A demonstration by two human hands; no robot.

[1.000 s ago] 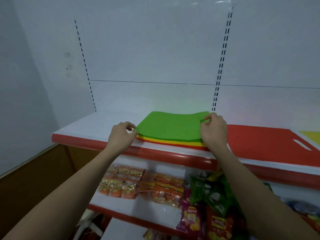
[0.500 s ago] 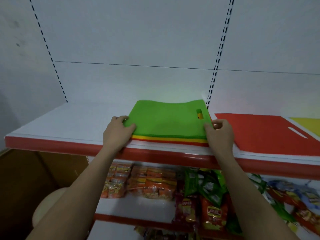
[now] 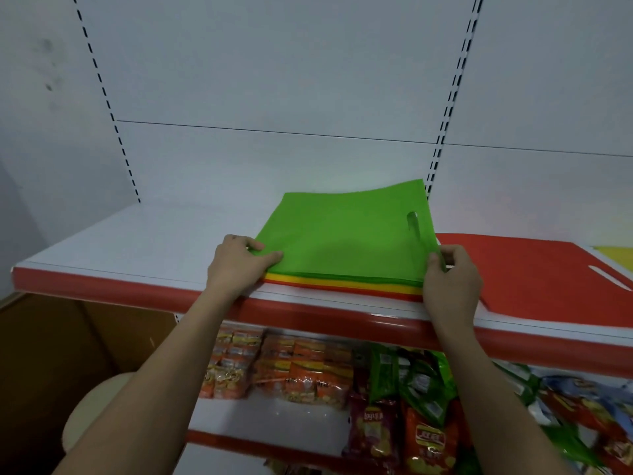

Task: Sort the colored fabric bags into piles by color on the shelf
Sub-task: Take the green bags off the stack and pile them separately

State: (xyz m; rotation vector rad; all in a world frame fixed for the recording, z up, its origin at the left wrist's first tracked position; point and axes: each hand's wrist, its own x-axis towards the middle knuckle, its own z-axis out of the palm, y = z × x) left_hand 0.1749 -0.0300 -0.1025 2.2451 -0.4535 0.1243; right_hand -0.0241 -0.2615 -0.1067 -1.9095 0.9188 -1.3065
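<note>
On the shelf (image 3: 137,248), the green bag (image 3: 342,234) tops a mixed stack, long axis left-right. Left hand (image 3: 236,265) and right hand (image 3: 452,279) pinch its near corners between thumb and fingers.

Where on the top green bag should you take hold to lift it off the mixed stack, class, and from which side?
Pinch the green bag at its two near corners, coming from the shelf's front edge. It lies flat, and only those corners overhang free, where the left hand and right hand already grip.

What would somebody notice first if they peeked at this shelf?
Probably the bright green bag topping a mixed stack at the shelf's front edge, with the left hand and right hand pinching its near corners. Right of it lies a big red bag.
</note>
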